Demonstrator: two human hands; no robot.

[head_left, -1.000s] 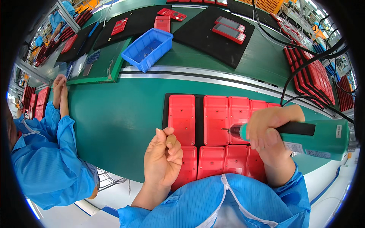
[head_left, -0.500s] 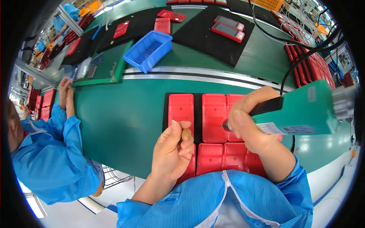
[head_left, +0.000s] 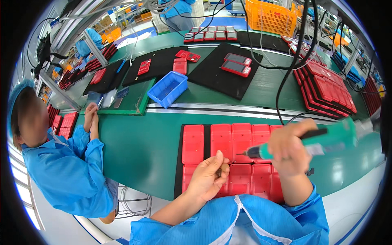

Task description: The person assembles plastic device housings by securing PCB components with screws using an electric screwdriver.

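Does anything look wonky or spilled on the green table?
I see no spill. The leftmost red plastic case in the upper row on the nearest black mat sits apart from its neighbour, leaving a dark gap. The blue plastic bin looks askew too, slanted to the silver metal rail.

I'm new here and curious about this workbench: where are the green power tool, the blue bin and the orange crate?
Green power tool (head_left: 341, 134), head view: its blurred housing.
Blue bin (head_left: 176, 94), head view: its outer wall.
Orange crate (head_left: 270, 19), head view: its side wall.
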